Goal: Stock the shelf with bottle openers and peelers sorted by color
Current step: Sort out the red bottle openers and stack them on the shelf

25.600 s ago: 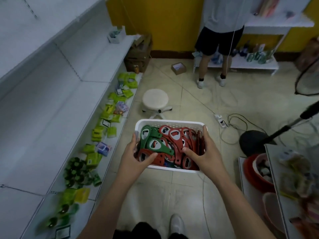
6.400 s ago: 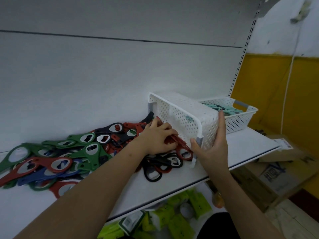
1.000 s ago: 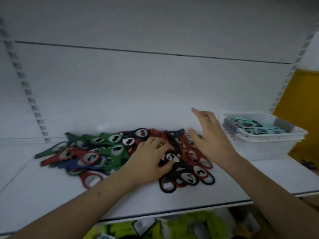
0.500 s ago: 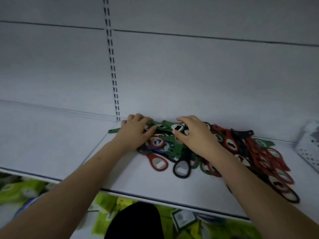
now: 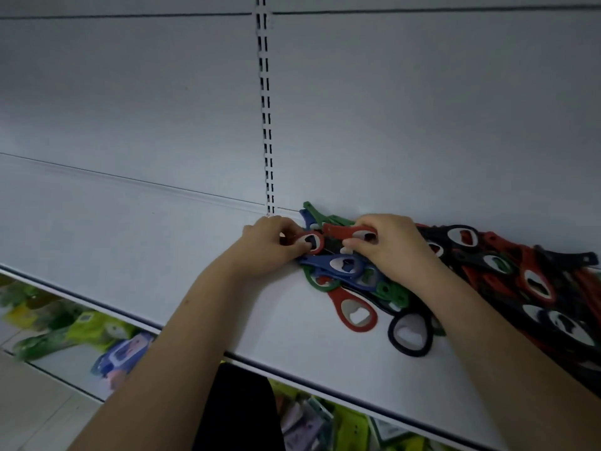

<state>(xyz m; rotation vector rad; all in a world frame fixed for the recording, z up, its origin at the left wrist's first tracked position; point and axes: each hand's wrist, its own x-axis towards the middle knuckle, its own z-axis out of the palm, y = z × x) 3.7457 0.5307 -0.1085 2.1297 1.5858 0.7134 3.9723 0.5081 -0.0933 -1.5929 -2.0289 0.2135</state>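
A mixed pile of bottle openers (image 5: 507, 275) in red, green, blue and black lies on the white shelf (image 5: 182, 275). My left hand (image 5: 270, 247) pinches the round head of a red opener (image 5: 312, 242) at the pile's left end. My right hand (image 5: 390, 245) grips another red opener (image 5: 349, 231) lying across the top of the pile. Below them lie a blue opener (image 5: 338, 265), a loose red opener (image 5: 354, 310) and a black opener (image 5: 409, 333) nearer the shelf's front edge. No peelers are in view.
A slotted upright (image 5: 266, 109) runs down the white back panel just left of the pile. Bare shelf stretches to the left. On the lower shelf lie green and yellow packets (image 5: 81, 330) and a blue packet (image 5: 123, 353).
The view has swung left and closer. Both hands have shifted to the pile's left end, and each now holds a red opener.
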